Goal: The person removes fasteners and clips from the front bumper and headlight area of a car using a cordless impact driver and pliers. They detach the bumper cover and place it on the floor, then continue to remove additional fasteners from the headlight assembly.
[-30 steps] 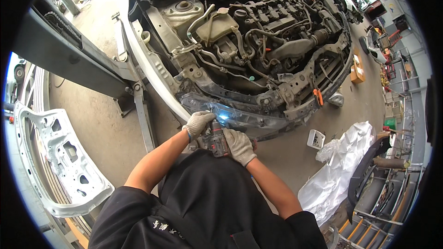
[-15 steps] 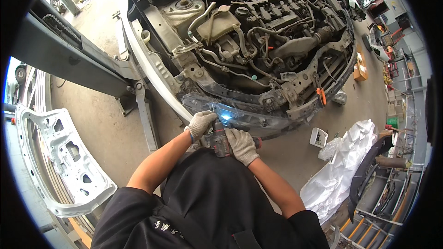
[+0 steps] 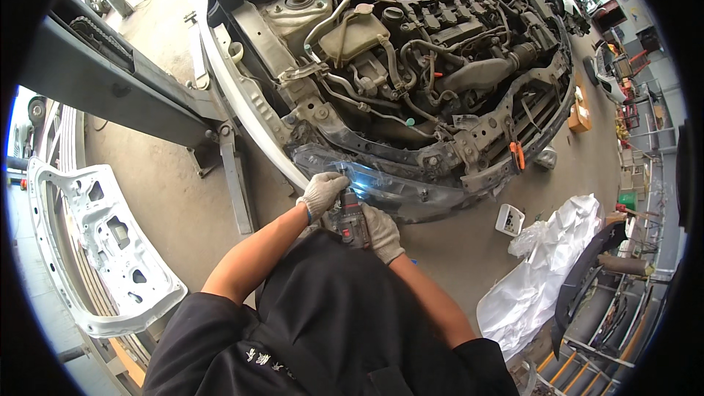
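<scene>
My right hand (image 3: 381,232), in a pale knitted glove, grips a black and red cordless drill (image 3: 351,221) from its right side. The drill points away from me, and its lamp throws a bluish-white light on the clear plastic-looking strip (image 3: 396,189) along the car's front corner. At the drill's front end my left hand (image 3: 323,192), gloved too, has its fingers pinched together by the bit. What lies between those fingertips is too small to tell.
The open engine bay (image 3: 440,51) lies ahead. Orange-handled pliers (image 3: 518,155) hang at the front frame. To the left stand a lift post (image 3: 110,81) and a white car panel (image 3: 110,242). A small white bin (image 3: 509,220) and white sheeting (image 3: 550,271) are on the right.
The view has shifted slightly. My right hand has turned with the drill, whose red-tipped rear part no longer shows. My left hand stays at the drill's front end.
</scene>
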Tool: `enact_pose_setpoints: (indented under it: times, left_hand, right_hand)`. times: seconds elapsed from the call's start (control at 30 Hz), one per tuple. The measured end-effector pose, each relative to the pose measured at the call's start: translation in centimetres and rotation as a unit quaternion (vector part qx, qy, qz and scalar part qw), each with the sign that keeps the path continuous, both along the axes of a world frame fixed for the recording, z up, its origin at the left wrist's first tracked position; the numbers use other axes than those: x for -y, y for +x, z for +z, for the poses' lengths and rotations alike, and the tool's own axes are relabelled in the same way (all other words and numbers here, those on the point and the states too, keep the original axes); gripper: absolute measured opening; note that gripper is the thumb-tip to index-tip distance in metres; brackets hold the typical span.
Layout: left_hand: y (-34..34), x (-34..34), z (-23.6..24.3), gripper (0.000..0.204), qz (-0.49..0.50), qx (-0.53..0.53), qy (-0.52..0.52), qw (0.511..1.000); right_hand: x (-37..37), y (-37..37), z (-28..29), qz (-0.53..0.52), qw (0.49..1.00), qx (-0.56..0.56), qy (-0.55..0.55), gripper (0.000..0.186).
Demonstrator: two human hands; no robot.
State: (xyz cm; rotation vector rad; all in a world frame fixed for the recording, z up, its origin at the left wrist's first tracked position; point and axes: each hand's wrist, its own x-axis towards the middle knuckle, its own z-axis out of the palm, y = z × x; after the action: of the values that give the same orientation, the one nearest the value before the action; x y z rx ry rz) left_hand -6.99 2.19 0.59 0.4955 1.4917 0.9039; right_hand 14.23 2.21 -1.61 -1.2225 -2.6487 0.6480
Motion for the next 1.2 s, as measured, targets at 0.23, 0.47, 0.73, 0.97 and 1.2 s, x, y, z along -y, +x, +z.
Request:
enact_pose_setpoints:
  times: [0.23,0.47,0.73,0.97,1.2]
  left_hand:
    - [0.3,-0.1,-0.5,0.03,0.013,-0.006,0.011,1.0]
    - [0.4,-0.3,0.0,0.029,0.001,-0.009,-0.014,1.0]
    - [0.4,-0.3,-0.1,0.025,0.011,0.027,-0.011,1.0]
    - [0.7,-0.2,-0.1,0.022,0.05,0.047,-0.015,0.998]
    - [1.7,-0.7,-1.0,0.023,0.129,0.093,-0.036,0.987]
  right_hand:
    - [0.3,0.6,-1.5,0.007,1.0,-0.003,0.0,0.025]
    - [0.4,0.7,-0.9,0.018,0.999,-0.01,0.04,0.029]
    - [0.4,0.4,1.9,0.017,0.995,-0.088,0.04,0.025]
    - [0.8,1.4,-0.3,0.036,0.999,0.002,-0.01,0.045]
    - [0.8,2.3,0.3,0.068,0.993,-0.022,0.091,0.048]
